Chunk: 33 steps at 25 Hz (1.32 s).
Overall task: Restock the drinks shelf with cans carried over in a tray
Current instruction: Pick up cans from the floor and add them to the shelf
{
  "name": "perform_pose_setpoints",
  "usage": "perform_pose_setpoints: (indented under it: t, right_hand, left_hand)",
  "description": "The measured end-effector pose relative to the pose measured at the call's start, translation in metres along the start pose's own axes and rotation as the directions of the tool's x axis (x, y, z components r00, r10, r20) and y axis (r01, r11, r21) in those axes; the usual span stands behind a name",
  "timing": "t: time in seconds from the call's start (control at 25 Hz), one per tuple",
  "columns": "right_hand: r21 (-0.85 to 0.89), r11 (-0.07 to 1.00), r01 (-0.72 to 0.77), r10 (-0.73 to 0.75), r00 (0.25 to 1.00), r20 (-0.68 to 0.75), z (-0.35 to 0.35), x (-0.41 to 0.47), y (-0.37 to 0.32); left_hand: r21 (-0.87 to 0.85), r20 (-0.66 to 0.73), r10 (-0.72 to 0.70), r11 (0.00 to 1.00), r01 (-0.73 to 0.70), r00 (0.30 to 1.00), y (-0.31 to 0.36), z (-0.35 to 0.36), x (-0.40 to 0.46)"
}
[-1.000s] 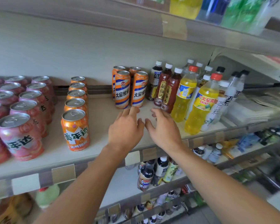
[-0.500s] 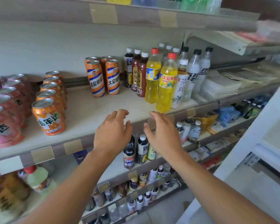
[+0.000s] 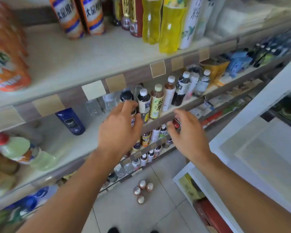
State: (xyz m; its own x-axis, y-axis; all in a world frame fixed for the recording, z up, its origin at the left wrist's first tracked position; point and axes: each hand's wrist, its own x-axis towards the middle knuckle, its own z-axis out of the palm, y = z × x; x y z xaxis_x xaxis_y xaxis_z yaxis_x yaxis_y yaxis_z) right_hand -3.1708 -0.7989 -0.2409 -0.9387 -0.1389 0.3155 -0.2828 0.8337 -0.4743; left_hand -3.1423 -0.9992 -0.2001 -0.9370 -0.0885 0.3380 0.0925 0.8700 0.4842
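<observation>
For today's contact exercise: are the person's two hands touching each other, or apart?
Apart. The head view shows the left hand and the right hand held in front of the lower shelves, with shelf edge and small bottles plainly visible in the gap between them.

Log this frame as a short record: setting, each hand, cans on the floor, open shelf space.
setting: shop shelves stocked with drinks
left hand: empty, fingers loosely spread, in front of the lower shelf's bottles
right hand: empty, fingers loosely curled
cans on floor: four, upright, clustered on the tiles below the hands
open shelf space: between the orange can at left and the yellow bottles
tray: not identifiable
</observation>
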Motion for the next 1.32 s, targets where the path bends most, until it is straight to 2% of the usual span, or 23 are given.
perform_pose_setpoints:
  t: [0.2, 0.48, 0.64, 0.84, 0.96, 1.08, 1.32]
  right_hand:
    - [0.014, 0.996, -0.087, 0.085, 0.991, 0.101, 0.11, -0.067, 0.03]
    - [-0.009, 0.994, -0.112, 0.11, 0.959, 0.261, 0.288, -0.178, 0.096]
    - [-0.08, 0.987, -0.142, 0.162, 0.909, 0.384, 0.391, -0.251, 0.149]
    - [-0.159, 0.965, -0.209, 0.262, 0.807, 0.53, 0.497, -0.317, 0.198]
    - [-0.212, 0.948, -0.238, 0.318, 0.747, 0.584, 0.55, -0.333, 0.219]
    - [-0.236, 0.944, -0.229, 0.327, 0.735, 0.594, 0.597, -0.339, 0.237]
    - [-0.225, 0.92, -0.322, 0.39, 0.682, 0.619, 0.666, -0.344, 0.254]
  left_hand:
    - [-0.005, 0.099, 0.013, 1.0, -0.013, 0.995, -0.061, 0.079, -0.039]
    - [0.007, 0.285, -0.111, 0.994, 0.113, 0.952, -0.183, 0.235, -0.147]
    - [0.12, 0.387, -0.197, 0.979, 0.163, 0.901, -0.26, 0.326, -0.223]
    - [0.155, 0.528, -0.251, 0.968, 0.199, 0.811, -0.332, 0.419, -0.294]
    - [0.161, 0.53, -0.297, 0.955, 0.249, 0.794, -0.36, 0.458, -0.329]
    - [0.155, 0.519, -0.32, 0.947, 0.281, 0.793, -0.381, 0.485, -0.359]
    - [0.164, 0.542, -0.309, 0.951, 0.262, 0.782, -0.41, 0.529, -0.378]
